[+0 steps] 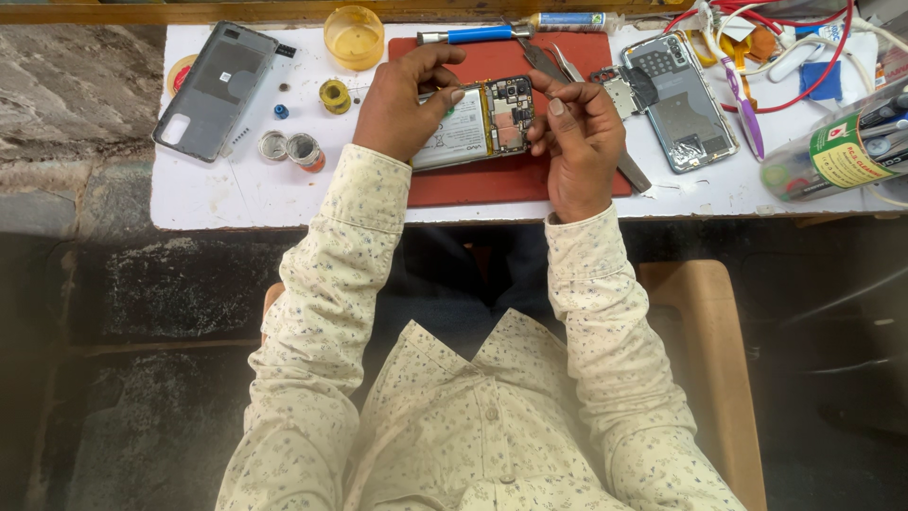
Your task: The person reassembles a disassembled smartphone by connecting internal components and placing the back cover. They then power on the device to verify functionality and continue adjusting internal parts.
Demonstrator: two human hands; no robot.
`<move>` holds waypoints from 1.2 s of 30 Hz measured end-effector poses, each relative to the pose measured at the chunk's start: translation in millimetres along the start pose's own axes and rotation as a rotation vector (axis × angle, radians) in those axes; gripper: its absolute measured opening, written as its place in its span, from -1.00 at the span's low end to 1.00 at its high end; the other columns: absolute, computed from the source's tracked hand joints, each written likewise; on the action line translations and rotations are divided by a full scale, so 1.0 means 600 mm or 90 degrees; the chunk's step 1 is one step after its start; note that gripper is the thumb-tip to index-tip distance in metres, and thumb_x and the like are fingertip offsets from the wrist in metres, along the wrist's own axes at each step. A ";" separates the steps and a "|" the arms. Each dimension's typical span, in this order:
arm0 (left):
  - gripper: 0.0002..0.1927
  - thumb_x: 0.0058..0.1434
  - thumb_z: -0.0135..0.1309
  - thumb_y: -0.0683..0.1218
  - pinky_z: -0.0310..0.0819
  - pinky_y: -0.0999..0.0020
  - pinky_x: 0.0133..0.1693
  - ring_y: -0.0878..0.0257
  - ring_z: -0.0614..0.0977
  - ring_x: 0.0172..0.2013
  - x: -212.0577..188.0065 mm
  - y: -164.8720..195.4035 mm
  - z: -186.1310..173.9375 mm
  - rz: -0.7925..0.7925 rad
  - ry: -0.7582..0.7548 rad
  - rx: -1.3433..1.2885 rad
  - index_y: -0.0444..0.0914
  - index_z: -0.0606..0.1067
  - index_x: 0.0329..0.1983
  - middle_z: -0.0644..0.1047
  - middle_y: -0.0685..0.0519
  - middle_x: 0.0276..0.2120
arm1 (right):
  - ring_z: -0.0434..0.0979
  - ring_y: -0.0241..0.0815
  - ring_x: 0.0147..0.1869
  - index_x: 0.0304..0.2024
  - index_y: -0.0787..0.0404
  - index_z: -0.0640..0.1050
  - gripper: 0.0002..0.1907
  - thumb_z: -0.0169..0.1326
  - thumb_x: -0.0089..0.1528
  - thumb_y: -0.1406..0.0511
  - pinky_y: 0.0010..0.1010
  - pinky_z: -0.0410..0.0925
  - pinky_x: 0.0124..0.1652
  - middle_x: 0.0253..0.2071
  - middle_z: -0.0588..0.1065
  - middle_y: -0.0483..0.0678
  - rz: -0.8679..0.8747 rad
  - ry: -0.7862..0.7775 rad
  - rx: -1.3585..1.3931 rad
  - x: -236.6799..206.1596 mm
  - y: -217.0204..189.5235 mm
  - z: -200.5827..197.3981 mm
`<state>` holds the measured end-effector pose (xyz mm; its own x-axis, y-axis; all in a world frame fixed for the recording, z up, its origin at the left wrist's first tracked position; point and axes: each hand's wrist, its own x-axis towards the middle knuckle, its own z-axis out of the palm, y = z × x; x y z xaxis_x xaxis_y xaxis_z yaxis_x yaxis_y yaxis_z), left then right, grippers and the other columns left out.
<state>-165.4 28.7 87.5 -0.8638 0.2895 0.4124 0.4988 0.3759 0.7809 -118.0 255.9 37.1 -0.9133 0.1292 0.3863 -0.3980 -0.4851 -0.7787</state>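
I am seeing both hands working at upper centre of the frame, over a red mat (492, 180) lying on the white desk (236, 189). The left hand (402, 104) is closing its grip around the left end of an opened phone (473, 123), thumb pressing on the exposed battery face. The right hand (579, 142) is gripping the phone's right end, fingers curling beside the bare circuit board and camera area. The phone is being held just above the mat, tilted slightly, back side up.

To the upper left, a grey back cover (213, 90) is lying flat on the desk, well apart from the hands. A yellow round cup (354, 36) is sitting at the top edge, near a blue-handled screwdriver (473, 34). Tweezers (567, 66) are resting on the mat just beside the right hand. A second dismantled phone frame (681, 104) is lying at upper right, next to red and white cables (804, 38).
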 end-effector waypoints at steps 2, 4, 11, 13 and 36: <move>-0.63 0.22 0.25 -0.27 0.63 0.36 -0.01 0.24 0.74 -0.20 0.000 -0.001 -0.001 -0.006 -0.002 -0.010 -0.35 0.52 0.11 0.70 -0.01 -0.28 | 0.58 -0.29 -0.30 -0.07 0.25 0.48 -0.92 0.11 0.40 0.41 -0.54 0.43 -0.35 0.14 0.57 0.26 0.004 -0.002 0.016 0.000 -0.002 0.000; -0.63 0.22 0.25 -0.27 0.62 0.36 -0.02 0.24 0.73 -0.21 -0.001 -0.001 -0.001 -0.011 -0.002 -0.018 -0.35 0.53 0.11 0.69 -0.01 -0.28 | 0.58 -0.29 -0.30 -0.08 0.25 0.48 -0.92 0.11 0.40 0.41 -0.54 0.43 -0.35 0.14 0.57 0.27 0.005 -0.002 0.020 0.000 -0.003 0.000; -0.63 0.22 0.26 -0.27 0.62 0.35 -0.02 0.24 0.74 -0.19 -0.003 0.003 -0.002 0.000 0.004 0.007 -0.33 0.52 0.11 0.70 -0.01 -0.28 | 0.59 -0.27 -0.31 -0.08 0.27 0.48 -0.92 0.11 0.40 0.41 -0.54 0.43 -0.37 0.13 0.57 0.28 0.009 -0.005 0.020 0.000 -0.004 0.002; -0.63 0.23 0.26 -0.26 0.62 0.35 -0.01 0.23 0.75 -0.18 -0.004 0.006 -0.001 0.011 0.005 0.014 -0.33 0.52 0.10 0.70 -0.01 -0.27 | 0.59 -0.27 -0.31 -0.08 0.28 0.48 -0.92 0.11 0.40 0.41 -0.54 0.43 -0.37 0.13 0.57 0.28 0.015 -0.002 0.023 0.000 -0.005 0.002; -0.63 0.28 0.21 -0.20 0.52 0.15 -0.19 0.01 0.68 -0.20 -0.039 0.058 0.009 0.097 0.058 0.189 -0.24 0.47 0.14 0.65 -0.01 -0.25 | 0.59 -0.26 -0.32 -0.08 0.26 0.48 -0.91 0.12 0.40 0.40 -0.52 0.44 -0.37 0.04 0.60 0.20 0.019 0.024 0.003 -0.004 -0.007 0.000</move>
<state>-127.4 39.9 102.3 -0.7741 0.2865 0.5645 0.6096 0.5777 0.5428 -114.2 257.9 39.4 -0.9272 0.1467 0.3448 -0.3707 -0.4933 -0.7869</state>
